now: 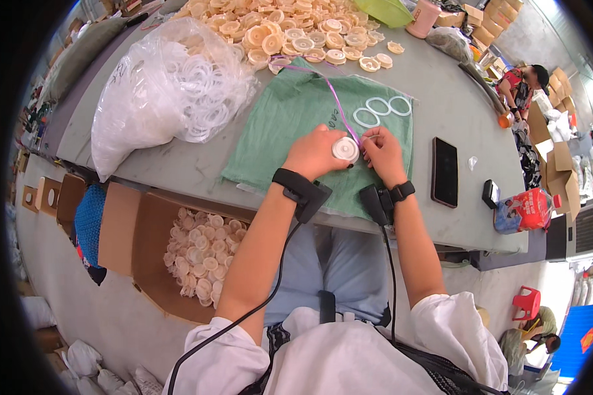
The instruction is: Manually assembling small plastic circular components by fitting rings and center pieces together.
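My left hand [314,153] is closed around a round cream-white plastic cap [345,150], its ridged face turned up. Close beside it, my right hand [384,155] pinches with thumb and forefinger; a thin pale edge shows there, too small to name. A purple ribbon [337,99] runs from the far pile down to the gap between my hands. Both hands are over a green woven cloth [270,138] on the table. Beyond my right hand, three white rings [377,106] lie in a row on the cloth.
A heap of cream plastic caps [270,29] covers the table's far side. Left stands a clear bag of white rings [171,85]. A phone [445,172] and a red-labelled bottle [526,210] are at right. Below left, an open carton [153,263] holds more caps. Other people are farther right.
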`<state>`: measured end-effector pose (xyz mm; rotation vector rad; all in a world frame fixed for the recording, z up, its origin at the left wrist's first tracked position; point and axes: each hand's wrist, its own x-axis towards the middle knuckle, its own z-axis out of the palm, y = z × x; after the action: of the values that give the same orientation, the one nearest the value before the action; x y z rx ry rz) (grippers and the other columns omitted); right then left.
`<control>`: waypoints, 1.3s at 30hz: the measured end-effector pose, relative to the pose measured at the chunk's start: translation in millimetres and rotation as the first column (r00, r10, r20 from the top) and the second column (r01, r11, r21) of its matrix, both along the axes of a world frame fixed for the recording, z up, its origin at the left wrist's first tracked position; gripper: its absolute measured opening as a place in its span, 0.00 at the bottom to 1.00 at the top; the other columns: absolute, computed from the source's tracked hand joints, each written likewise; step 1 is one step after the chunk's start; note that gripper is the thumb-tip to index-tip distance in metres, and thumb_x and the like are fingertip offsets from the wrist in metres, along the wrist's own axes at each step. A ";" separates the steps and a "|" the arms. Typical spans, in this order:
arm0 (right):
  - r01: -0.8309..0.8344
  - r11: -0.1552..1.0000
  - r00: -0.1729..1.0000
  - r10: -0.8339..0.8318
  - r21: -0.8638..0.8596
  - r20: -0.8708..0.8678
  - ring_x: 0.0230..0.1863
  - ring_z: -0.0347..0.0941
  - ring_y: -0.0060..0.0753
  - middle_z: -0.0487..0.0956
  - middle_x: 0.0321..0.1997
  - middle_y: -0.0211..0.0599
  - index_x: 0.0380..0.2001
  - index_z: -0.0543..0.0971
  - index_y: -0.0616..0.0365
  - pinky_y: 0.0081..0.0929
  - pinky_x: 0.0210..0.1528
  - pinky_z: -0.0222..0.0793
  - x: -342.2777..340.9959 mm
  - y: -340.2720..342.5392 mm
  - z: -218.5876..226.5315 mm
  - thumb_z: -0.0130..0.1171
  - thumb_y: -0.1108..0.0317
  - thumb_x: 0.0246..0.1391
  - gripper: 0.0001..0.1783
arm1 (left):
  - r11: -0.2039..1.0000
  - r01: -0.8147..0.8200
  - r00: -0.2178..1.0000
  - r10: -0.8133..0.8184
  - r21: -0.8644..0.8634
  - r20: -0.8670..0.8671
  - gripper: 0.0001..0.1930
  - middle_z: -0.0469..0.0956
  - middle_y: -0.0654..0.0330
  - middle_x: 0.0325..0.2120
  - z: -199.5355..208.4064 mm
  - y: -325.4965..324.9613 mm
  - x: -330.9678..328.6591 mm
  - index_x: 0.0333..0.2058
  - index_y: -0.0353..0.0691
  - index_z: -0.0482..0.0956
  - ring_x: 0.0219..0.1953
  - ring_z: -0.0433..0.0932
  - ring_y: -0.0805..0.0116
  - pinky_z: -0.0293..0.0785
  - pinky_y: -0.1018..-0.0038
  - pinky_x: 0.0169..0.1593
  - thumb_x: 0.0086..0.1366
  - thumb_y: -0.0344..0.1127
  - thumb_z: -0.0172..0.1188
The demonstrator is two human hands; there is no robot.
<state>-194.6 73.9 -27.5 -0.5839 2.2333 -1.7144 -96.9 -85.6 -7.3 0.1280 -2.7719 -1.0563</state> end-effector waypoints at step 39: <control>0.312 0.645 0.871 0.099 0.697 -0.481 0.57 0.65 0.51 0.63 0.61 0.48 0.51 0.73 0.49 0.40 0.58 0.61 -265.3 -102.2 0.9 0.65 0.36 0.31 0.44 | 0.685 -0.702 0.704 0.627 -0.194 -0.334 0.14 0.75 0.62 0.45 -24.4 -51.4 117.5 0.37 0.43 0.77 0.51 0.69 0.57 0.54 0.61 0.57 0.48 0.31 0.57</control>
<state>-459.9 -28.2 -26.6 -0.7005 3.0775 -0.4905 20.6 -137.0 -31.7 0.8446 -2.2924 -0.3974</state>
